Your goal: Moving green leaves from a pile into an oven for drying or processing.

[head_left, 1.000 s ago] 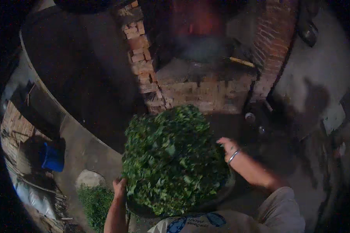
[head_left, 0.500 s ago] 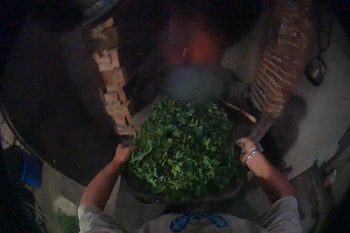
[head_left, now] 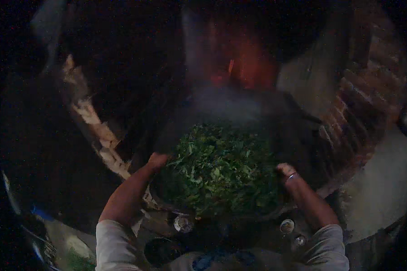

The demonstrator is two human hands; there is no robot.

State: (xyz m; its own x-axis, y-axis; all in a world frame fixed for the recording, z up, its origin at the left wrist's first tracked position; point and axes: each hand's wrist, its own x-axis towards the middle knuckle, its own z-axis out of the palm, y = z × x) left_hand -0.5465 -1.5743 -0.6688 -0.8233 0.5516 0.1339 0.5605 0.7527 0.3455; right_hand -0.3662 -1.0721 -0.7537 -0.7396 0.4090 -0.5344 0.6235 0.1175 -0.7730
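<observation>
A broad heap of chopped green leaves [head_left: 221,169] fills a dark, wide tub [head_left: 267,213] in front of me. My left hand [head_left: 158,159] grips the tub's left side, its fingers mostly hidden behind the rim and leaves. On the opposite side my right hand [head_left: 286,170], with a pale bangle [head_left: 292,176] at the wrist, is closed on the tub's edge. Both arms are stretched forward. Beyond the leaves, greyish haze [head_left: 226,104] blurs whatever lies there.
A red glow [head_left: 244,67] shows at the far side. Brickwork flanks me: a pale brick edge [head_left: 105,135] on the left and a brick wall [head_left: 362,113] on the right. Small round pale objects [head_left: 183,223] lie nearer my body. Much of the left is too dark to make out.
I have moved forward with the tub, both hands still on it. The brick edges now stand farther apart in view, and small round objects have appeared below the tub.
</observation>
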